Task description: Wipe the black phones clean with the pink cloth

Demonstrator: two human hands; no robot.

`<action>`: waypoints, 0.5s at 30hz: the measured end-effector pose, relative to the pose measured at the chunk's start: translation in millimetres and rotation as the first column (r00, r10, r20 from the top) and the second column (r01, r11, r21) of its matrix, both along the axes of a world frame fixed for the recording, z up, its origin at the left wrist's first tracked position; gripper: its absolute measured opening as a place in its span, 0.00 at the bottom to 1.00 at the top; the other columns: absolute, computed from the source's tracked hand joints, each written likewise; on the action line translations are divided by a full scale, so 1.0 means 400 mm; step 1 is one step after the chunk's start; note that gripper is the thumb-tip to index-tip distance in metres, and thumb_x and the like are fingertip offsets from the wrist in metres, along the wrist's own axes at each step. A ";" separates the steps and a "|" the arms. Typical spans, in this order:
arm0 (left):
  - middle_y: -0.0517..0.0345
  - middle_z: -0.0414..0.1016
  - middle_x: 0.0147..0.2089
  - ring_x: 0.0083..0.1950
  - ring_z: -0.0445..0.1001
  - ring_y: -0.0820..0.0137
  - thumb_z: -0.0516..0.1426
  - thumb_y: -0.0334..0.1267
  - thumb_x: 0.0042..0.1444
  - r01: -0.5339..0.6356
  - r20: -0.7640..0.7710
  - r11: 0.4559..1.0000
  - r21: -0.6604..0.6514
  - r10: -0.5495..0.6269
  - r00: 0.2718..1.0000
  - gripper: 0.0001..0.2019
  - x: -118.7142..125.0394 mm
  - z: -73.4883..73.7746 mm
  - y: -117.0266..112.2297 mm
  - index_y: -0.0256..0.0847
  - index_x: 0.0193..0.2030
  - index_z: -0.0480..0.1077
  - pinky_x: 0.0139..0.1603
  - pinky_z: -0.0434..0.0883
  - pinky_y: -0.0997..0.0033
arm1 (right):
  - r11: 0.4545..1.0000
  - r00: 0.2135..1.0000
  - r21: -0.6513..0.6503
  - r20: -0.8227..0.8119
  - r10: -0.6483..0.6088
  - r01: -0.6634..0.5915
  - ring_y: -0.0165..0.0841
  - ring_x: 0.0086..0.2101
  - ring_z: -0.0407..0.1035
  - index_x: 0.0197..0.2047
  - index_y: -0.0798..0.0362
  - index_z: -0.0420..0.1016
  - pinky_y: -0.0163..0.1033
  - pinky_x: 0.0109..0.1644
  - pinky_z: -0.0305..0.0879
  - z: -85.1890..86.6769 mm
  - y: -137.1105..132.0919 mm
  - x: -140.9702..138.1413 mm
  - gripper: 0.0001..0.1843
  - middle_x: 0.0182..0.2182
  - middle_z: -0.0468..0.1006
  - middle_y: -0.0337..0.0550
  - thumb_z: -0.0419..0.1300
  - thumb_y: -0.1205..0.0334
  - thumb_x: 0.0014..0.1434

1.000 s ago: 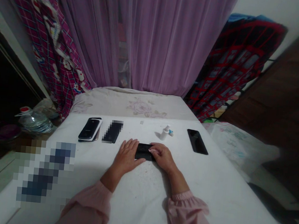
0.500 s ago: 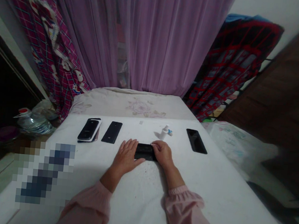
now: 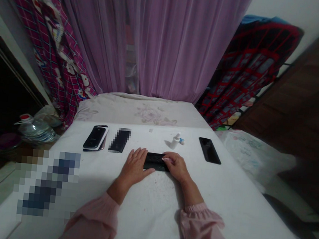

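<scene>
A black smartphone [image 3: 154,161] lies crosswise on the white cloth in front of me. My left hand [image 3: 135,166] steadies its left end, with the fingers at the far edge and the thumb along the near edge. Over the phone's right part, my right hand [image 3: 175,164] is closed in a pinch. A small pale piece [image 3: 167,159] shows at those fingertips, against the phone's surface; its kind is unclear. Just beyond the right hand stands a small white spray bottle [image 3: 175,141], with a little blue-and-white item [image 3: 182,141] beside it.
Stacked phones [image 3: 95,137] lie at the left, near a dark pixelated phone [image 3: 120,140]. Another black phone [image 3: 210,150] lies at the right. A blue blurred-out object [image 3: 48,184] is at the near left. A purple curtain [image 3: 167,41] hangs behind the cloth-covered surface [image 3: 150,216].
My right hand has shifted slightly, its wrist swinging to the right, and the pale piece shows more at its fingertips. The left hand and the phone stay put.
</scene>
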State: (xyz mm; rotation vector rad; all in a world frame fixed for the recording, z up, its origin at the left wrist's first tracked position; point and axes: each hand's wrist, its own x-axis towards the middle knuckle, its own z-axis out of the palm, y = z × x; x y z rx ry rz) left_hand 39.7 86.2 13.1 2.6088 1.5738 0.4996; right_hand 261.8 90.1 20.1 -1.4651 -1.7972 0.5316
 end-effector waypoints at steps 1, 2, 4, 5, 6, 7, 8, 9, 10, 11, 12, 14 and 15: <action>0.43 0.63 0.68 0.70 0.58 0.53 0.52 0.60 0.60 0.000 -0.001 1.000 0.003 0.000 1.000 0.36 0.000 0.000 0.000 0.37 0.67 0.58 0.71 0.51 0.47 | 1.000 0.999 0.006 0.029 -0.029 0.029 0.38 0.43 0.74 0.35 0.49 0.80 0.45 0.53 0.66 0.002 0.003 -0.005 0.10 0.40 0.82 0.44 0.57 0.62 0.56; 0.43 0.63 0.68 0.70 0.58 0.53 0.52 0.60 0.60 0.000 -0.001 1.000 0.004 0.000 1.000 0.36 0.000 0.000 0.000 0.37 0.67 0.58 0.71 0.51 0.47 | 0.998 0.996 0.011 0.064 -0.062 0.062 0.38 0.42 0.74 0.35 0.48 0.81 0.44 0.52 0.66 0.004 0.005 -0.010 0.10 0.39 0.83 0.43 0.56 0.63 0.57; 0.42 0.62 0.68 0.70 0.58 0.53 0.52 0.60 0.60 -0.001 -0.003 1.000 -0.002 0.001 1.000 0.36 0.000 0.000 0.000 0.37 0.67 0.58 0.71 0.50 0.47 | 0.992 0.981 0.021 0.148 -0.128 0.126 0.38 0.41 0.74 0.36 0.48 0.81 0.43 0.51 0.65 0.007 0.008 -0.021 0.10 0.37 0.83 0.42 0.56 0.63 0.58; 0.42 0.62 0.69 0.70 0.57 0.53 0.52 0.59 0.61 0.000 -0.004 1.000 -0.009 0.000 1.000 0.36 0.000 0.001 -0.001 0.37 0.67 0.58 0.71 0.49 0.47 | 0.988 0.970 0.028 0.190 -0.155 0.152 0.38 0.41 0.74 0.36 0.48 0.81 0.43 0.51 0.65 0.008 0.008 -0.025 0.10 0.36 0.83 0.41 0.56 0.63 0.59; 0.42 0.62 0.69 0.71 0.57 0.53 0.52 0.59 0.61 0.000 -0.007 1.000 -0.017 0.000 1.000 0.36 0.000 0.002 -0.001 0.36 0.67 0.57 0.71 0.49 0.47 | 0.984 0.958 0.034 0.224 -0.177 0.173 0.38 0.41 0.74 0.36 0.48 0.81 0.43 0.51 0.64 0.009 0.009 -0.030 0.10 0.36 0.83 0.41 0.57 0.63 0.59; 0.42 0.62 0.69 0.71 0.57 0.53 0.52 0.59 0.61 -0.001 -0.011 1.000 -0.025 0.001 1.000 0.36 0.001 0.004 -0.002 0.36 0.67 0.57 0.71 0.49 0.47 | 0.981 0.949 0.039 0.247 -0.195 0.191 0.38 0.41 0.74 0.36 0.47 0.81 0.42 0.51 0.64 0.010 0.009 -0.034 0.10 0.36 0.83 0.41 0.57 0.62 0.60; 0.42 0.61 0.69 0.71 0.56 0.53 0.52 0.59 0.61 -0.003 -0.014 1.000 -0.031 0.002 1.000 0.36 0.001 0.005 -0.002 0.35 0.67 0.57 0.71 0.49 0.47 | 0.978 0.944 0.043 0.256 -0.209 0.205 0.38 0.41 0.74 0.37 0.47 0.81 0.42 0.50 0.64 0.010 0.009 -0.037 0.10 0.36 0.83 0.41 0.57 0.62 0.60; 0.42 0.61 0.69 0.71 0.56 0.53 0.52 0.59 0.61 -0.005 -0.017 0.999 -0.034 0.005 1.000 0.36 0.002 0.007 -0.003 0.35 0.67 0.57 0.71 0.49 0.47 | 0.975 0.941 0.045 0.257 -0.221 0.217 0.38 0.41 0.74 0.37 0.47 0.81 0.42 0.50 0.64 0.009 0.009 -0.040 0.10 0.36 0.83 0.41 0.57 0.62 0.60; 0.41 0.61 0.69 0.71 0.56 0.53 0.52 0.59 0.61 -0.007 -0.019 0.999 -0.035 0.007 1.000 0.36 0.002 0.008 -0.003 0.35 0.67 0.57 0.71 0.49 0.47 | 0.973 0.940 0.046 0.251 -0.230 0.226 0.38 0.41 0.74 0.38 0.48 0.81 0.42 0.50 0.64 0.008 0.009 -0.041 0.10 0.37 0.83 0.41 0.57 0.62 0.61; 0.41 0.61 0.69 0.71 0.56 0.53 0.52 0.59 0.61 -0.007 -0.019 0.999 -0.035 0.007 1.000 0.36 0.003 0.009 -0.003 0.34 0.67 0.58 0.71 0.49 0.47 | 0.971 0.941 0.045 0.242 -0.237 0.233 0.38 0.41 0.74 0.38 0.48 0.81 0.42 0.50 0.64 0.007 0.010 -0.041 0.10 0.37 0.83 0.41 0.57 0.61 0.61; 0.42 0.61 0.69 0.71 0.56 0.53 0.52 0.59 0.61 -0.006 -0.019 0.999 -0.036 0.006 1.000 0.36 0.003 0.010 -0.004 0.34 0.67 0.57 0.71 0.50 0.47 | 0.971 0.944 0.040 0.230 -0.238 0.235 0.38 0.40 0.74 0.37 0.48 0.81 0.42 0.50 0.64 0.006 0.010 -0.040 0.10 0.37 0.83 0.41 0.56 0.61 0.61; 0.42 0.61 0.69 0.71 0.56 0.53 0.52 0.59 0.61 -0.005 -0.018 0.999 -0.041 0.004 1.000 0.36 0.003 0.013 -0.004 0.35 0.67 0.57 0.71 0.50 0.47 | 0.977 0.958 0.021 0.193 -0.214 0.214 0.38 0.40 0.74 0.37 0.48 0.81 0.43 0.50 0.65 0.003 0.010 -0.032 0.11 0.36 0.83 0.42 0.56 0.62 0.60; 0.42 0.61 0.69 0.71 0.56 0.53 0.52 0.59 0.60 -0.006 -0.019 0.999 -0.046 0.005 1.000 0.36 0.003 0.014 -0.004 0.34 0.67 0.57 0.71 0.50 0.47 | 0.982 0.969 0.008 0.161 -0.188 0.190 0.38 0.40 0.74 0.37 0.48 0.81 0.44 0.50 0.66 0.001 0.009 -0.026 0.11 0.36 0.83 0.42 0.56 0.62 0.59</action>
